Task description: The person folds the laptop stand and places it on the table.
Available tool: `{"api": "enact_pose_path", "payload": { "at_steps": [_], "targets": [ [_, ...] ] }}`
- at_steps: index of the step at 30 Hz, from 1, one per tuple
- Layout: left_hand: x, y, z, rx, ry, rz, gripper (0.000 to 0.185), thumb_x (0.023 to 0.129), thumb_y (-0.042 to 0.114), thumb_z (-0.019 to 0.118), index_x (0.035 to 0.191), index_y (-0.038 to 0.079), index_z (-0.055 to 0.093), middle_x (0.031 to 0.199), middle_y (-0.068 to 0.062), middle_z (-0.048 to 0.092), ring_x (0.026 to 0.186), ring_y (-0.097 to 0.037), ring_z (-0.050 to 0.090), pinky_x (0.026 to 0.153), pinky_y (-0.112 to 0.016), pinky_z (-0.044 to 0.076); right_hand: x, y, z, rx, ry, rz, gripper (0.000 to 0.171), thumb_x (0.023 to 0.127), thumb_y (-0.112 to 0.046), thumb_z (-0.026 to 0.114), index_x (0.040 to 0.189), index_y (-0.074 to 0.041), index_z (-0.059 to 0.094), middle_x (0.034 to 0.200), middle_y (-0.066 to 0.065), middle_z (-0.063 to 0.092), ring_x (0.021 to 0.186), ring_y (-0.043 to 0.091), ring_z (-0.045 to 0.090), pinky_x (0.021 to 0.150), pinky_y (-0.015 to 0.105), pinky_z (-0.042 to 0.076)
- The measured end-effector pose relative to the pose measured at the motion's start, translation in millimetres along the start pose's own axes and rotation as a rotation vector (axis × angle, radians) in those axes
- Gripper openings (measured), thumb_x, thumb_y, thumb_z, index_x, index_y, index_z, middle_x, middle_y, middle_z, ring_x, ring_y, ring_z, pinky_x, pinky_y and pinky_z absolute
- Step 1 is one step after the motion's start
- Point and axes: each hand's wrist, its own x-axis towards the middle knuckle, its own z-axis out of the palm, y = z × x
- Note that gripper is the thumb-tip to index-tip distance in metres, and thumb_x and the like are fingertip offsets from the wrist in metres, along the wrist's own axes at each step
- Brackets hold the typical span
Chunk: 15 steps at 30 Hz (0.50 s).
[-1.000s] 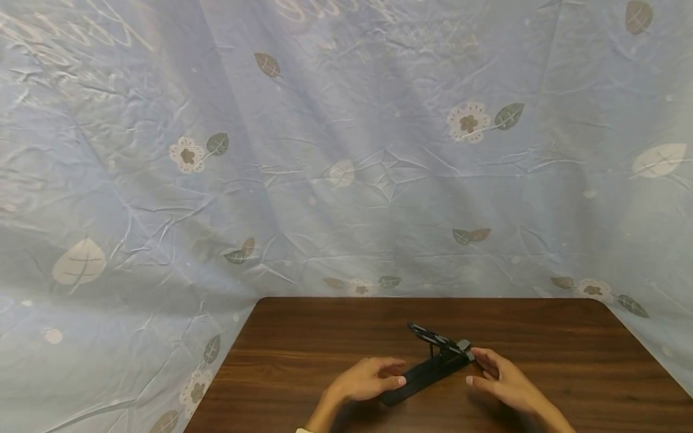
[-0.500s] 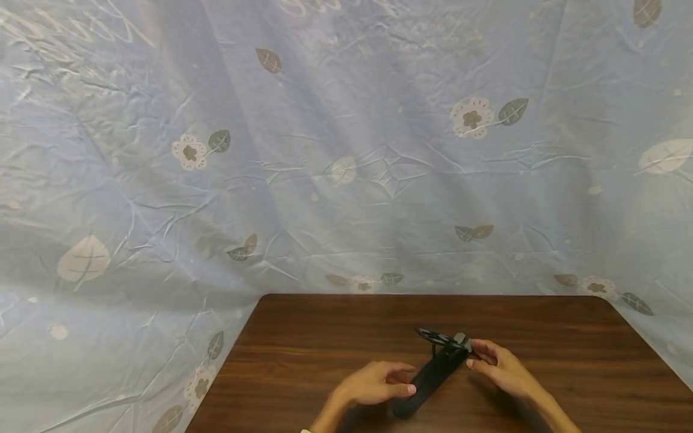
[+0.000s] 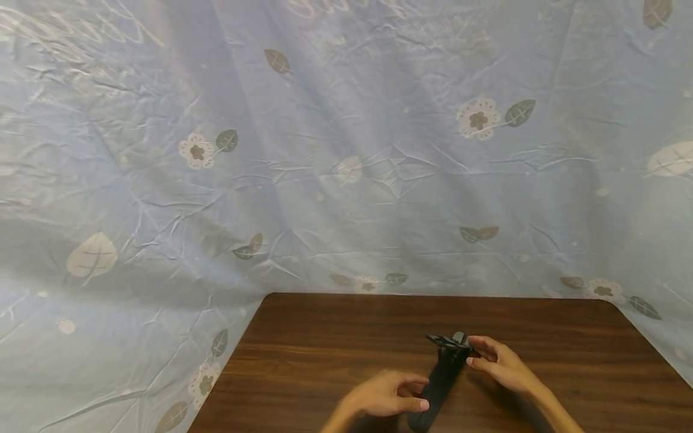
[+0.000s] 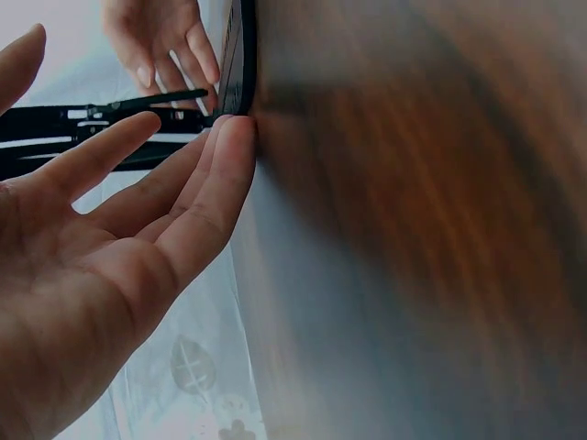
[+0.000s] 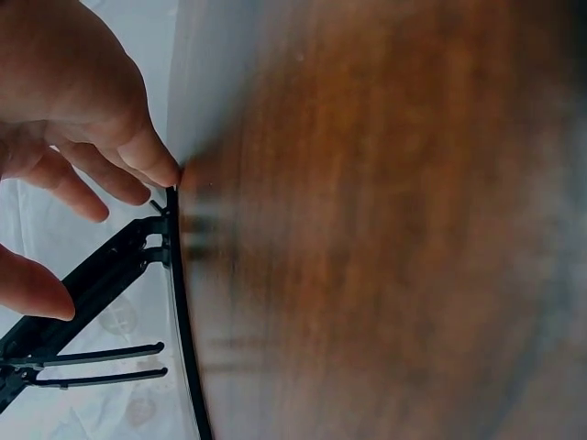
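Observation:
A black folding stand (image 3: 445,380) lies on the brown wooden table (image 3: 303,349), its long flat base slanting from near to far. A slim upper frame (image 3: 448,342) is raised on struts over the far end. My left hand (image 3: 385,394) is at the near left side of the base, thumb apart; in the left wrist view its fairly straight fingertips (image 4: 234,137) meet the base edge. My right hand (image 3: 505,365) is at the far right end, fingertips right at it, gently bent. In the right wrist view the raised arm (image 5: 96,275) tilts beside the right thumb.
Behind the table hangs a pale blue-grey curtain (image 3: 346,198) printed with leaves and flowers, which also runs down the left side. The table's far edge has rounded corners.
The stand has turned on the table: its near end swung right and toward me, while the far end stayed almost in place. My left hand followed it; the right shifted only slightly.

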Motion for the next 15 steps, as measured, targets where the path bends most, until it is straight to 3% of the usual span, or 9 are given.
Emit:
{"api": "enact_pose_path", "payload": {
  "at_steps": [6,15],
  "targets": [
    [-0.6,7.7,6.6,-0.009,0.000,0.000,0.050,0.105,0.037,0.069,0.150,0.017,0.062,0.141,-0.005,0.073,0.115,-0.008,0.074,0.096,-0.024,0.060,4.6,2.6,0.3,0.014,-0.014,0.014,0.070,0.104,-0.034,0.071,0.157,0.004,0.045,0.162,0.035,0.044,0.149,0.057,0.044,0.117,0.063,0.048],
    [1.4,14.0,13.6,-0.056,-0.076,-0.020,0.050,0.106,0.032,0.068,0.154,0.018,0.059,0.141,-0.004,0.073,0.110,-0.004,0.074,0.093,-0.024,0.061,16.2,5.7,3.9,0.085,-0.006,-0.005,0.072,0.104,-0.027,0.071,0.158,0.009,0.039,0.161,0.038,0.043,0.148,0.057,0.046,0.113,0.054,0.055]
  ]
}}
